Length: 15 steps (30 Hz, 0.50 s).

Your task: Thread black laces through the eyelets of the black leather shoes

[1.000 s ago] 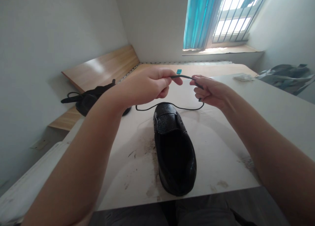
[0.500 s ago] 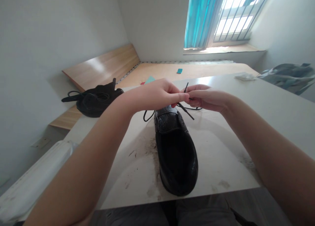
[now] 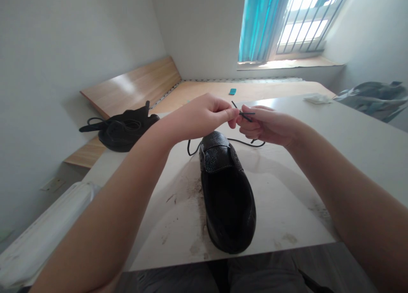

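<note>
A black leather shoe (image 3: 227, 191) lies on a white table (image 3: 347, 144), heel toward me. A thin black shoelace (image 3: 245, 114) is held above its toe end. My left hand (image 3: 204, 114) pinches the lace between thumb and fingers. My right hand (image 3: 267, 125) is closed on the same lace, its fingertips touching those of my left hand. The two lace ends cross and stick out above the pinch. Loops of the lace hang down to the table on both sides of the shoe's toe.
A second black shoe (image 3: 123, 129) with its lace lies at the table's far left corner. Dirt marks (image 3: 185, 195) smear the table beside the near shoe. A wooden bed frame (image 3: 204, 91) holds a small blue thing (image 3: 232, 91). Grey cloth (image 3: 372, 96) lies far right.
My hands came together from holding the lace stretched apart. They dipped toward the shoe's toe, then rose slightly, and the lace ends now cross at my fingertips.
</note>
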Each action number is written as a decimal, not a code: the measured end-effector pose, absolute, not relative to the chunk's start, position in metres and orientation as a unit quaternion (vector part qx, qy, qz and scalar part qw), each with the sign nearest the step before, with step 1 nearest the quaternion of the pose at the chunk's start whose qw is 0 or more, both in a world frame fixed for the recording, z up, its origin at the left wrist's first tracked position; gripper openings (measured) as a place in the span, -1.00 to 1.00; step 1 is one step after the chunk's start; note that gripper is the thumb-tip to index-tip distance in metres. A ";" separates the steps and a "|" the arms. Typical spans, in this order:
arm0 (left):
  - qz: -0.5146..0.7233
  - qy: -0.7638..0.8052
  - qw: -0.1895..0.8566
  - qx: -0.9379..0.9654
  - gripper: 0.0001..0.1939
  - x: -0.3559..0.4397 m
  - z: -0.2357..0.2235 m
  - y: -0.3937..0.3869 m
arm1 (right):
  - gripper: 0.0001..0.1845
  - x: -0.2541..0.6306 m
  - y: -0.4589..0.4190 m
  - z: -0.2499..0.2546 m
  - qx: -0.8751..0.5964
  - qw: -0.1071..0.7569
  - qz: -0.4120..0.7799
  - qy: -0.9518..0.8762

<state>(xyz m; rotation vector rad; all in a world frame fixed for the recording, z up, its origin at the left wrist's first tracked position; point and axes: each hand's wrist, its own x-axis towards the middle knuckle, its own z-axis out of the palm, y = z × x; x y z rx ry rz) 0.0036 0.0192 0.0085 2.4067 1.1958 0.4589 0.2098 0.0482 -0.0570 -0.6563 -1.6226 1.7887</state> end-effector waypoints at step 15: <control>0.119 0.429 0.228 0.866 -0.67 0.004 0.002 0.026 | -0.69 0.202 0.044 -0.058 -0.274 0.326 0.645 -0.635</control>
